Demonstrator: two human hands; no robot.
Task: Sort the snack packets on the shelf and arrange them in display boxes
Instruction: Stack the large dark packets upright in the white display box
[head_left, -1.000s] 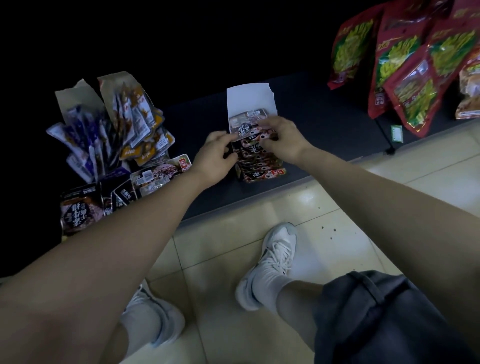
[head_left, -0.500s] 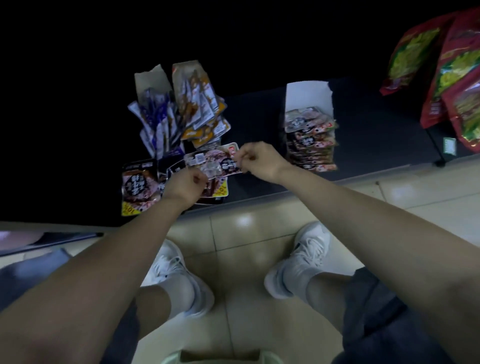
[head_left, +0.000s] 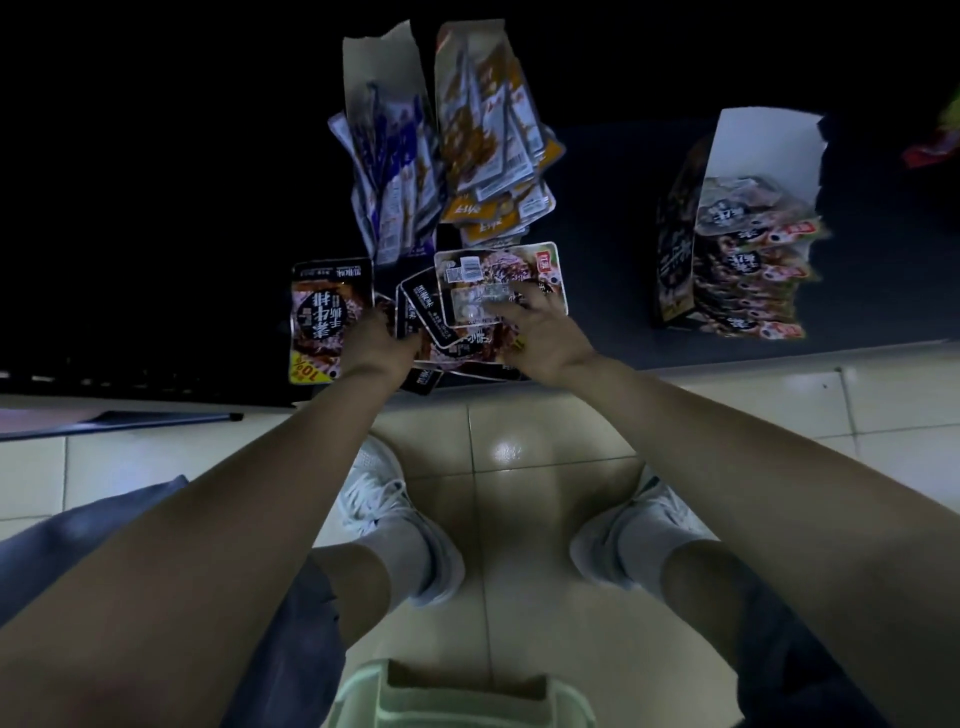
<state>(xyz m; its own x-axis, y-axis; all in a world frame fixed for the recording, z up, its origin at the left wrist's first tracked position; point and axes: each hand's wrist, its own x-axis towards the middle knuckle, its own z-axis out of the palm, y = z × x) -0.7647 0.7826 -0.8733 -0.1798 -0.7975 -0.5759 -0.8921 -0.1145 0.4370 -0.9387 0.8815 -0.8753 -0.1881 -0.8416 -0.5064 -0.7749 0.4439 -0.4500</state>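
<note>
Loose pile (head_left: 462, 345), centre frame: dark flat packets overlapped at odd angles, with a clear-windowed top packet (head_left: 493, 270) lying flat. A single dark packet (head_left: 330, 312) with a yellow corner lay just left. At upper centre, the blue-white box (head_left: 387, 171) and the orange box (head_left: 488, 140) held fanned packets. The right box (head_left: 763, 150), white flap raised, held stacked packets (head_left: 753, 275).

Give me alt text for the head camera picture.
A person's left hand and right hand rest on a loose pile of dark snack packets at the front of a dark shelf. Behind stand a box of purple-white sachets and a box of orange sachets; rightward, a white-backed display box of stacked packets.
</note>
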